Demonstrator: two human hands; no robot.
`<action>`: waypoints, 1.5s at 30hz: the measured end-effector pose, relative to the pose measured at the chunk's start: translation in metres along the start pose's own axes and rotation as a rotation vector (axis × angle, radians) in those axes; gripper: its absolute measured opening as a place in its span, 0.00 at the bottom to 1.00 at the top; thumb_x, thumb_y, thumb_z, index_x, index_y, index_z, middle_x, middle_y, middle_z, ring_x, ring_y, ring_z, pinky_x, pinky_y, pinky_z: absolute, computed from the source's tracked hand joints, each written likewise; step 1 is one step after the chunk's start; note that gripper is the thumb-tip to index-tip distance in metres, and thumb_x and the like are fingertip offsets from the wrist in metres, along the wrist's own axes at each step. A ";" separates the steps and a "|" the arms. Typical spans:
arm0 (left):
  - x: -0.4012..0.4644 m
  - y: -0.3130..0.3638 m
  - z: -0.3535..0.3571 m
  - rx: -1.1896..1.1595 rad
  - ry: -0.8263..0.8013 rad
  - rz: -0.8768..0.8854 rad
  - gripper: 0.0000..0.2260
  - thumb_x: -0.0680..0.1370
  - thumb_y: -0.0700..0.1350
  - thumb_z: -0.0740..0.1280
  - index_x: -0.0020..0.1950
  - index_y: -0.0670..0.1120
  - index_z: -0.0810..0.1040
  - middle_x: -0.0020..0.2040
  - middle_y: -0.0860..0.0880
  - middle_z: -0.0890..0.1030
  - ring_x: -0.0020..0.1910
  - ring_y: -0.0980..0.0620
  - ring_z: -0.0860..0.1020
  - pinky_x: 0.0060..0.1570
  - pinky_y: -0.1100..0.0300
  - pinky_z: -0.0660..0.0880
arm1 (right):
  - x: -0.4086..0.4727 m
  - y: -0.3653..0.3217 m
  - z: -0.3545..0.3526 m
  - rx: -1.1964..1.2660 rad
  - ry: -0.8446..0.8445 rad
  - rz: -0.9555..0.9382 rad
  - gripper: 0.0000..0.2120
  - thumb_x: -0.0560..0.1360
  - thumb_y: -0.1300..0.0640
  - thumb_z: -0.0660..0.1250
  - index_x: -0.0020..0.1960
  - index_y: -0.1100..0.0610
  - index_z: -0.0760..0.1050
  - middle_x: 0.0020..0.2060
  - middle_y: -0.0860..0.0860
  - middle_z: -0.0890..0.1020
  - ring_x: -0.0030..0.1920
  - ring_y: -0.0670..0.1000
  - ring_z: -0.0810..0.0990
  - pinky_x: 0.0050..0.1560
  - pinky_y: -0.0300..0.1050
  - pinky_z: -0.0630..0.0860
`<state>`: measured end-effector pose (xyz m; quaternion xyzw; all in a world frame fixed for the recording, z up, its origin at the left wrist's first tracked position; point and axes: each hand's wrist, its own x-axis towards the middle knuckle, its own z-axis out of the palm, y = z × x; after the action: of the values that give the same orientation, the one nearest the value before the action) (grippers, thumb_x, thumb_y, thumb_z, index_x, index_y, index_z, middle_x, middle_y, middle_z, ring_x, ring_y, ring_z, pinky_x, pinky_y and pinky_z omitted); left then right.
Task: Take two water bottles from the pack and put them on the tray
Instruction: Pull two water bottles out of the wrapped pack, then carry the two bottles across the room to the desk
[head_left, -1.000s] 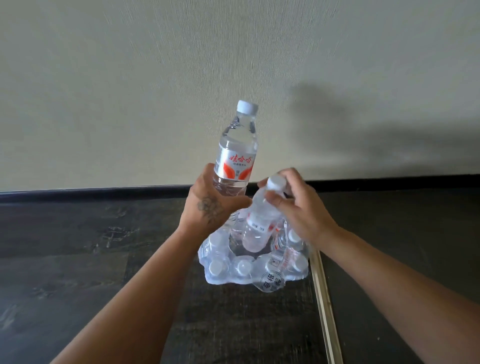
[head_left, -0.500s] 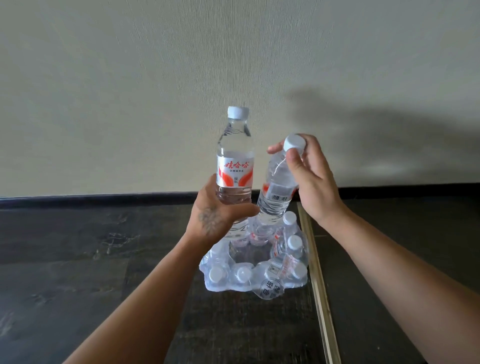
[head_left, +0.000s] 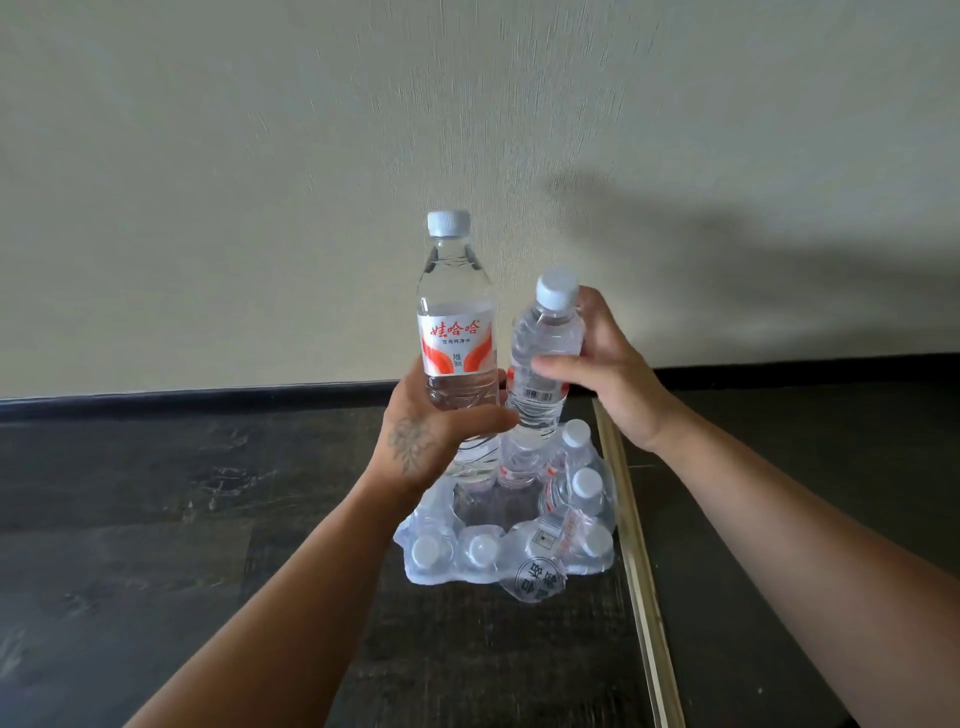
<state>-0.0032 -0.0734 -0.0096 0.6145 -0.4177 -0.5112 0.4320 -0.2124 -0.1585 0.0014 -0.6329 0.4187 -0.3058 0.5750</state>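
My left hand (head_left: 421, 431) grips the lower body of a clear water bottle (head_left: 456, 312) with a red and white label, held upright above the pack. My right hand (head_left: 608, 374) holds a second bottle (head_left: 545, 343) around its middle, tilted slightly to the right, its base just above the pack. The two bottles are side by side and almost touching. Below them on the dark floor sits the shrink-wrapped pack (head_left: 509, 540), torn open at the top, with several white-capped bottles left inside. No tray is in view.
Dark wood-look floor (head_left: 156, 519) runs to a pale wall with a black skirting board (head_left: 208, 397). A light metal strip (head_left: 634, 545) crosses the floor just right of the pack.
My right hand pulled the second bottle up out of the pack, then shifted its grip from the cap down to the bottle's middle. The left bottle has turned more upright.
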 end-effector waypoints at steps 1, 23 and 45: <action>0.000 0.000 0.001 0.008 -0.009 0.002 0.26 0.69 0.42 0.83 0.66 0.44 0.82 0.56 0.46 0.91 0.55 0.45 0.91 0.59 0.43 0.86 | -0.001 0.006 0.000 -0.024 -0.011 0.039 0.33 0.68 0.49 0.78 0.69 0.46 0.68 0.53 0.36 0.83 0.58 0.41 0.83 0.59 0.38 0.78; -0.003 -0.004 -0.026 -0.004 0.095 -0.121 0.16 0.64 0.45 0.80 0.50 0.45 0.85 0.43 0.44 0.88 0.40 0.52 0.88 0.43 0.57 0.85 | -0.015 0.047 0.027 0.188 0.174 0.171 0.25 0.66 0.47 0.75 0.63 0.50 0.79 0.51 0.50 0.87 0.52 0.48 0.87 0.55 0.49 0.78; -0.076 0.117 -0.022 -0.115 -0.035 -0.267 0.16 0.69 0.47 0.79 0.53 0.46 0.83 0.47 0.45 0.88 0.53 0.41 0.88 0.58 0.42 0.85 | -0.080 -0.087 0.020 0.299 0.120 0.287 0.19 0.68 0.49 0.74 0.56 0.55 0.79 0.44 0.54 0.84 0.47 0.56 0.85 0.51 0.53 0.80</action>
<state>0.0004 -0.0307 0.1253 0.6299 -0.3096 -0.5979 0.3871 -0.2164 -0.0798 0.0912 -0.4549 0.4880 -0.3168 0.6742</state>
